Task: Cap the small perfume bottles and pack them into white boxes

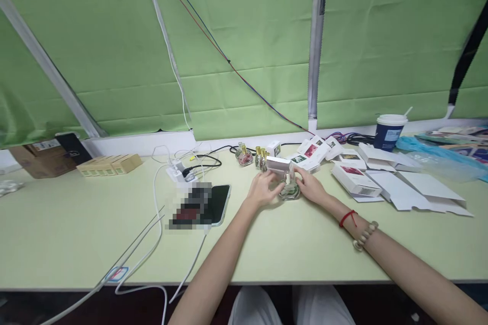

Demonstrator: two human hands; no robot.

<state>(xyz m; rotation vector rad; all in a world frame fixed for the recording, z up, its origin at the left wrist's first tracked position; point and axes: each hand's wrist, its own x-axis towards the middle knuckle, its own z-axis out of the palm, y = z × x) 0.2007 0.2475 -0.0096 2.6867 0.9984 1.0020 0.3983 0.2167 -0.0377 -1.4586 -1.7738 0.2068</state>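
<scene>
A clear glass perfume bottle (290, 192) stands on the pale table between my two hands. My left hand (263, 189) is at its left side, fingers curled and thumb against the glass. From the right, my right hand (311, 187) closes on the bottle, with the fingers at its upper side. Just behind my left fingers is a small white box (278, 163); whether the fingers touch it is unclear. Several gold-topped small bottles (261, 155) stand behind my left hand, beside a bottle with pink contents (244, 156).
White printed cartons (353, 179) and unfolded white card (430, 190) lie to the right, near a blue paper cup (389, 132). A phone (220, 205), power strip (178, 172) and white cables are left. Yellowish boxes (110, 165) and a brown carton (44, 158) stand far left.
</scene>
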